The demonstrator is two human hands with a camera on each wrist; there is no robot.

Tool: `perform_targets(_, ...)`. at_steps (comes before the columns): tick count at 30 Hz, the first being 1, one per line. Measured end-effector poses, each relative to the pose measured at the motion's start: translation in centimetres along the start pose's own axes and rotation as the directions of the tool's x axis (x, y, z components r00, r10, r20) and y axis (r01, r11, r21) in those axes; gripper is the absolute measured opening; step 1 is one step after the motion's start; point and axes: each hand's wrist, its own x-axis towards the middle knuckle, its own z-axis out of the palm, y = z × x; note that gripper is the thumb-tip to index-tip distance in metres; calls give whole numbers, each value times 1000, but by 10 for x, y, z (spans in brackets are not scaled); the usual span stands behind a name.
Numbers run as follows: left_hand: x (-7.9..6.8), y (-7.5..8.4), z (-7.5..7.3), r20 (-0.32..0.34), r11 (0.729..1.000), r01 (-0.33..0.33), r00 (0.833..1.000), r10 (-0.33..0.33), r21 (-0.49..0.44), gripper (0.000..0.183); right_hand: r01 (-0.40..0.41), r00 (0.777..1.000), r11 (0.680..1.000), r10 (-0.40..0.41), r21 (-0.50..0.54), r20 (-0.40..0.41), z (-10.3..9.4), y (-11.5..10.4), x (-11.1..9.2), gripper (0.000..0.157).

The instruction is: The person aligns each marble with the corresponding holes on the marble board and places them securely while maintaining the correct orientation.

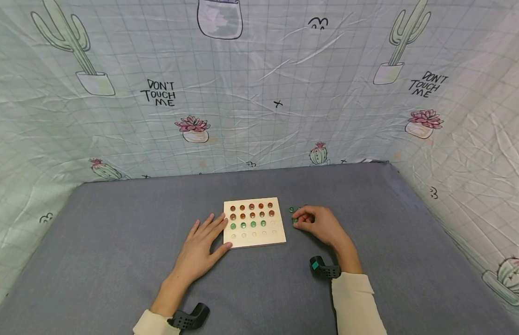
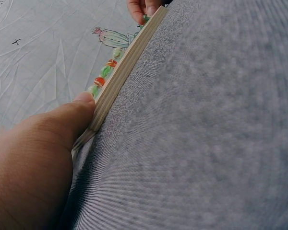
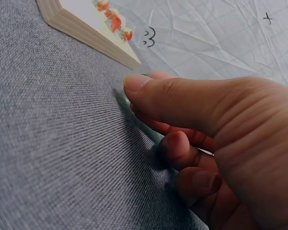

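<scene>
A pale wooden board with rows of round hollows lies on the grey cloth. Two rows hold reddish-orange marbles; the row in front of them has several green marbles, and bare hollows show at its right end and along the nearest row. My left hand, fingers spread and straight, rests on the board's left edge, its thumb at the near corner in the left wrist view. Right of the board, my right hand pinches a green marble between thumb and forefinger, low over the cloth; fingers mostly hide it in the right wrist view.
A few loose green marbles lie on the cloth just beyond my right fingertips, partly covered by the hand. The grey cloth runs back to a white printed curtain, which also rises at both sides.
</scene>
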Motion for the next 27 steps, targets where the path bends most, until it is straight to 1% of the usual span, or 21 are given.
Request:
perform_targets(7,1,0,0,-5,1000,-2,1000,2,-7,63,30,1000,1000,-30,-4,-1,1,-3,2,13)
perform_targets(18,1,0,1,1,1000,6,1000,-6,-11,64,65,998,998,-65,1,5,3,-15,3,13)
perform_targets(27,1,-1,0,2,1000,3,1000,-3,-18,64,75,997,997,-75,3,19,9,-24,6,12)
